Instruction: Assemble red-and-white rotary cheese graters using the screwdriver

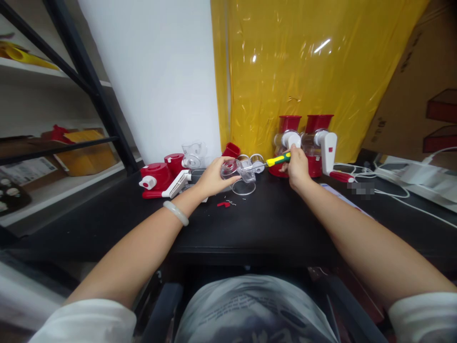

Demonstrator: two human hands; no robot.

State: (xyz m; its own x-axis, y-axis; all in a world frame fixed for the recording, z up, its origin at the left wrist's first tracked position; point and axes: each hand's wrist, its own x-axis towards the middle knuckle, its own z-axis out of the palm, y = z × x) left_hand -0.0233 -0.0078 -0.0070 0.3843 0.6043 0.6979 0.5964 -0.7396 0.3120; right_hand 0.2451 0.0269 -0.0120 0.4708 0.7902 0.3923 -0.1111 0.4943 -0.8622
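Over the black table, my left hand (214,178) is closed around a clear plastic part (232,167). My right hand (298,166) grips a yellow and green screwdriver (279,159), whose shaft points left and meets the clear part. Below them lie a small red piece (223,204) and several small screws (232,203). Close behind the clear part are a red part (231,150) and a silver drum (257,161).
Two red and white crank devices (288,125) (320,125) stand behind my right hand. Red bases (156,176) with a white crank handle (176,184) sit at the left. White cables (387,190) run along the right, and a shelf (32,202) stands far left.
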